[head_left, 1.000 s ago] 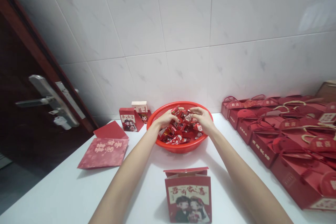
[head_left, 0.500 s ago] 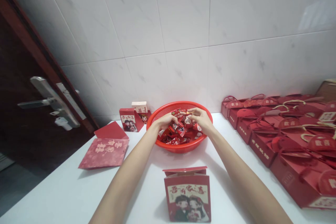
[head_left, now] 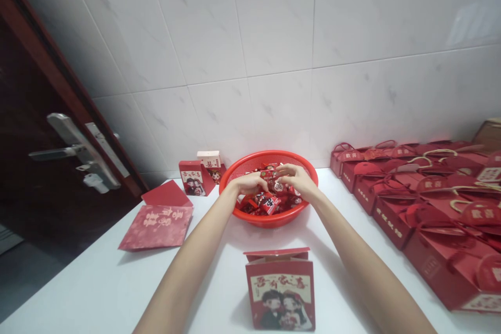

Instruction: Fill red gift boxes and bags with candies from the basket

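Note:
Both hands are inside a red plastic basket (head_left: 270, 223) that holds a heap of red-wrapped candies (head_left: 268, 202). My left hand (head_left: 250, 182) is at the basket's left side, its fingers bent and closed at a wrapped candy near the middle. My right hand (head_left: 296, 178) comes in from the right, its fingers curled down and closed on a wrapped candy; the fingertips are partly hidden among the wrappers. In front of the basket a red card box (head_left: 282, 292) with a cartoon couple stands upright, its top flap partly raised.
A pinkish-red box (head_left: 156, 225) with a raised flap lies at the left. Two small boxes, one red (head_left: 191, 178) and one cream-topped (head_left: 209, 158), stand by the tiled wall. Rows of red handled gift boxes (head_left: 442, 266) fill the table's right side. A door handle (head_left: 74, 151) is at far left.
My hands have shifted slightly within the basket, and the candies under them have been stirred about. My right fingers have dipped lower into the heap. The boxes are where they were.

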Motion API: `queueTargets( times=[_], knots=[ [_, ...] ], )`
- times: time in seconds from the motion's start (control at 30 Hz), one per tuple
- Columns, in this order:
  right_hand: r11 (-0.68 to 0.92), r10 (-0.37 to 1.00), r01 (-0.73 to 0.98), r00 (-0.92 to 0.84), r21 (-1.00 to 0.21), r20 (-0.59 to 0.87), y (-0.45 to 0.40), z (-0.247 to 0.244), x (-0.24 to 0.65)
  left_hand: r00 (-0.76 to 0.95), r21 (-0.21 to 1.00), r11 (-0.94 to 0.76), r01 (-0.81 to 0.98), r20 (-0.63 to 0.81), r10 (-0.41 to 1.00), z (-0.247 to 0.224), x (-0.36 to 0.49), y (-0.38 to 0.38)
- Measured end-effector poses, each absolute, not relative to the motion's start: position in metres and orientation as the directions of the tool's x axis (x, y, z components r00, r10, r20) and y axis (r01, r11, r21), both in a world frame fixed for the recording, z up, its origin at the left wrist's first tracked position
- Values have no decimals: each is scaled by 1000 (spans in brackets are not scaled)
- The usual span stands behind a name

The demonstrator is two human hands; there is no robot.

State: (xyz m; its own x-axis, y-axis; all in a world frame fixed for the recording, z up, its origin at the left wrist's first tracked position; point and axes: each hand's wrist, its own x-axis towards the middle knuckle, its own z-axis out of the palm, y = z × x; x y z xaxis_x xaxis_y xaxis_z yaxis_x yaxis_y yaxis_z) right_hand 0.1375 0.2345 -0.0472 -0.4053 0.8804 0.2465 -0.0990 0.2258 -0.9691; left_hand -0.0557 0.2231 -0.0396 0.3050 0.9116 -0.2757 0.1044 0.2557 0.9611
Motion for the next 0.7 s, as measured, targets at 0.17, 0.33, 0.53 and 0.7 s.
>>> queueTargets(
  times=[0.17, 0.33, 0.53, 0.7],
  knots=[
    [278, 834, -104, -467, -955, 293, 232, -47, 137, 401, 930, 173, 325, -301, 865, -35, -58, 219],
    [304, 841, -115, -434, -946, 323, 236, -52, 135, 385, 927, 134, 351, -274, 881, -38, -58, 220],
    [294, 905, -165, -267, -941, 330, 241, -56, 133, 345, 958, 28, 285, -130, 930, -34, -56, 219],
    [286, 931, -170, -182, -943, 315, 242, -56, 135, 266, 970, -19, 242, -47, 963, -32, -56, 219]
  ],
)
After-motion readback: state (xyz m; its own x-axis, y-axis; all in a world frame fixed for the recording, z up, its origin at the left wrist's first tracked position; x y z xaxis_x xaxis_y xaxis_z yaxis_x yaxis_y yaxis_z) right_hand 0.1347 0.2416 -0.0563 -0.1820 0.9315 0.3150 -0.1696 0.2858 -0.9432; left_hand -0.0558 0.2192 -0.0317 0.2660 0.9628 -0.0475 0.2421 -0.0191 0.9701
